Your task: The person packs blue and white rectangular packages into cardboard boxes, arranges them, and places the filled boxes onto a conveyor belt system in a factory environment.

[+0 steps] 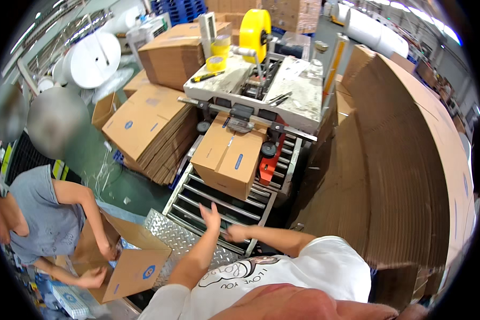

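My left hand (pixel 210 217) is raised above the roller conveyor (pixel 197 207), its fingers apart and nothing in it. To its right, my right hand (pixel 237 232) hangs over the near end of the rollers; motion blur hides how its fingers lie. A closed cardboard carton (pixel 224 160) sits ahead of both hands, touched by neither. Its far end is under the crossbar of a carton-sealing machine (pixel 296 88), which carries a big yellow tape roll (pixel 254 36).
At the left a co-worker (pixel 50 208) reaches into an open carton (pixel 130 272). Flattened cartons are stacked left of the conveyor (pixel 149 125), and a tall stack of cardboard sheets (pixel 400 176) stands close on the right. A box cutter (pixel 208 76) and tape rolls (pixel 216 64) lie on the machine.
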